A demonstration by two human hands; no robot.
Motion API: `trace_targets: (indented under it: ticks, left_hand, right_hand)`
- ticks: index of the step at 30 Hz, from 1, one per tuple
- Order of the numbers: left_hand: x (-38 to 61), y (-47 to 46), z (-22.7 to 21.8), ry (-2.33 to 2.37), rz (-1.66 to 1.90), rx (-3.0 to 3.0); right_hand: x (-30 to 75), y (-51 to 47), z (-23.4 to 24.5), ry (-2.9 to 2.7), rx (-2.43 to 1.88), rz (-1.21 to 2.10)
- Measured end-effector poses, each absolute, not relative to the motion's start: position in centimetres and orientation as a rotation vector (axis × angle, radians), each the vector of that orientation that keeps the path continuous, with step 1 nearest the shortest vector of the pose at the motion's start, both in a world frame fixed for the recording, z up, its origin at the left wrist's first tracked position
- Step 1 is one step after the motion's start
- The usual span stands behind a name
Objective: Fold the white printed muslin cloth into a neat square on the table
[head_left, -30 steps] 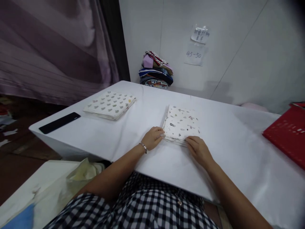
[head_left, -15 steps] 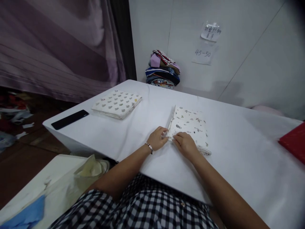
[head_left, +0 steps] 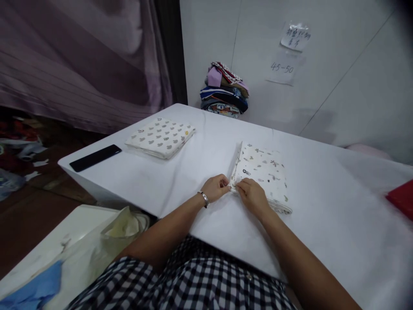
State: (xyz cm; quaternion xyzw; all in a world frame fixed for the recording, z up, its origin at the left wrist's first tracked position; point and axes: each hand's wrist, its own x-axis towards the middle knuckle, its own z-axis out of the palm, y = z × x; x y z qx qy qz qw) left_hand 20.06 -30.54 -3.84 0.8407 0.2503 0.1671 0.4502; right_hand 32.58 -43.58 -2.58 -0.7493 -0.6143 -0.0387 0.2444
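In front of me on the white table (head_left: 180, 185) lies a folded white cloth (head_left: 263, 172) printed with small plant-like and other motifs. My left hand (head_left: 215, 188), with a bracelet at the wrist, pinches the cloth's near left corner. Close beside it, my right hand (head_left: 253, 196) has its fingertips closed on the same near edge. The exact layers between the fingers are too small to make out. Farther left lies a second folded white cloth (head_left: 161, 137) with grey motifs, apart from both hands.
A black phone-like slab (head_left: 96, 158) lies at the table's left end. Folded clothes (head_left: 225, 90) are stacked against the wall behind. Something red (head_left: 402, 198) sits at the right edge. Below left stands a white surface (head_left: 80, 221) with blue cloth (head_left: 35, 286) on it.
The view has shifted slightly. Both hands stay at the cloth's near left corner, and the left fingers have drawn closer together on it.
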Motion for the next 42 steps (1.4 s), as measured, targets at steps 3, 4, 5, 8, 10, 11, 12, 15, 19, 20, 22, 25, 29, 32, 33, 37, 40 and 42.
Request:
trace_targets:
  ticks: [3,4,5,8,10,11,12,15,19,20,22,25,29,32,33,37,40,42]
  left_hand:
    - [20.1,-30.5,-3.8,0.624,0.407,2.075]
    - [20.0,-30.5,-3.8,0.624,0.406,2.073]
    - [20.0,-30.5,-3.8,0.621,0.404,2.07]
    - [20.1,-30.4,-3.9,0.611,0.401,2.054]
    - [20.1,-30.3,-4.0,0.601,0.4,2.047]
    - [20.1,-30.3,-4.0,0.595,0.397,2.044]
    - [20.1,-30.2,-4.0,0.588,0.393,2.041]
    - [20.0,-30.1,-4.0,0.578,0.376,2.027]
    - [20.0,-30.0,-3.9,0.586,0.354,2.001]
    - [20.1,-30.0,-3.9,0.589,0.349,1.996]
    - [20.1,-30.0,-3.9,0.596,0.348,1.992]
    - [20.2,-30.1,-3.9,0.609,0.356,1.991]
    - [20.1,-30.0,-3.9,0.604,0.352,1.98]
    - [20.0,-29.9,-3.8,0.587,0.337,1.95]
    - [19.9,-29.8,-3.7,0.576,0.328,1.938]
    - [19.7,-29.5,-3.5,0.535,0.283,1.902]
    - [19.7,-29.4,-3.6,0.529,0.289,1.896]
    - [19.8,-29.5,-3.8,0.538,0.313,1.906]
  right_hand:
    - [32.4,-43.5,-2.7,-1.57,-2.027,-0.089]
    - [32.3,-43.5,-2.8,-1.573,-2.021,-0.101]
    - [32.2,-43.5,-2.8,-1.596,-2.015,-0.117]
    - [32.0,-43.5,-2.9,-1.704,-2.018,-0.152]
    - [32.0,-43.4,-3.0,-1.726,-2.046,-0.167]
    - [32.0,-43.4,-3.0,-1.727,-2.065,-0.173]
    - [32.0,-43.3,-3.1,-1.729,-2.085,-0.181]
    - [31.9,-43.1,-3.1,-1.757,-2.15,-0.218]
    - [31.7,-43.1,-3.1,-1.735,-2.16,-0.285]
    - [31.6,-43.2,-3.0,-1.707,-2.148,-0.296]
    - [31.5,-43.3,-3.1,-1.681,-2.131,-0.31]
    - [31.3,-43.3,-3.1,-1.746,-2.128,-0.304]
    - [31.2,-43.4,-3.2,-1.802,-2.126,-0.268]
    - [31.1,-43.4,-3.4,-1.769,-2.138,-0.274]
    - [31.1,-43.4,-3.4,-1.756,-2.144,-0.28]
    - [30.7,-43.3,-3.5,-1.715,-2.164,-0.297]
    - [30.4,-43.2,-3.5,-1.691,-2.179,-0.302]
    - [30.4,-43.2,-3.4,-1.684,-2.188,-0.32]
